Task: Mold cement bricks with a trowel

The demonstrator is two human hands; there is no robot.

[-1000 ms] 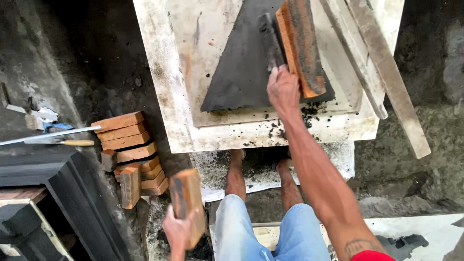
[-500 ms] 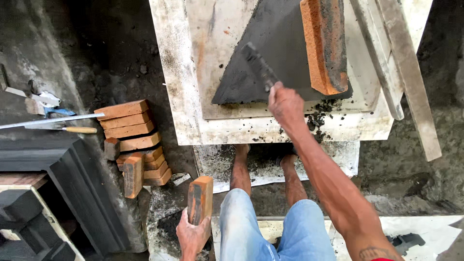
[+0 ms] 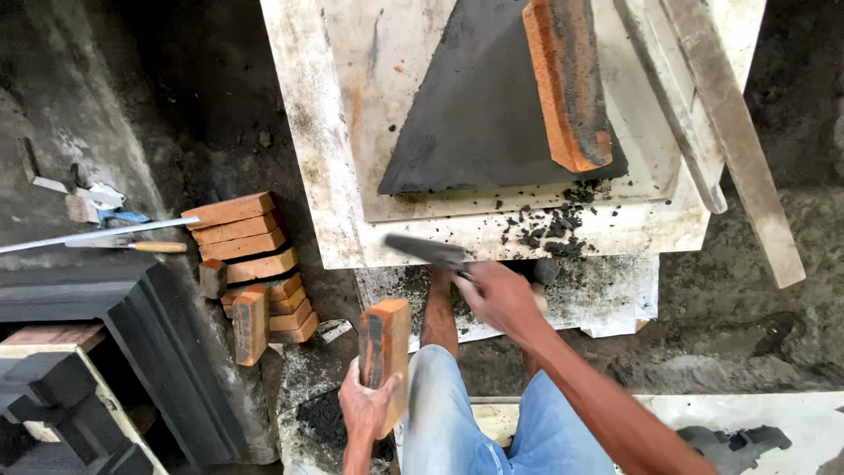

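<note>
My left hand (image 3: 367,410) grips an orange brick (image 3: 383,347), dark-smeared on one face, upright beside my left knee. My right hand (image 3: 503,299) holds a dark flat metal tool (image 3: 427,250), a trowel-like blade, at the near edge of the white slab table (image 3: 325,176). On the table lies a triangular dark grey cast piece (image 3: 488,114) in a pale tray. A second orange brick (image 3: 570,79), coated with dark mortar, rests on the triangle's right side. Dark crumbs (image 3: 545,224) are scattered along the table's front edge.
A stack of orange bricks (image 3: 251,259) sits on the ground to the left, with a metal rod and a wooden-handled tool (image 3: 132,246) beside it. Black moulded pieces (image 3: 149,352) stand at lower left. Wooden battens (image 3: 730,141) lean across the table's right side. A dark casting (image 3: 730,440) lies at lower right.
My right hand has pulled back from the triangle to the table's front edge with the tool. My left hand has raised the brick a little.
</note>
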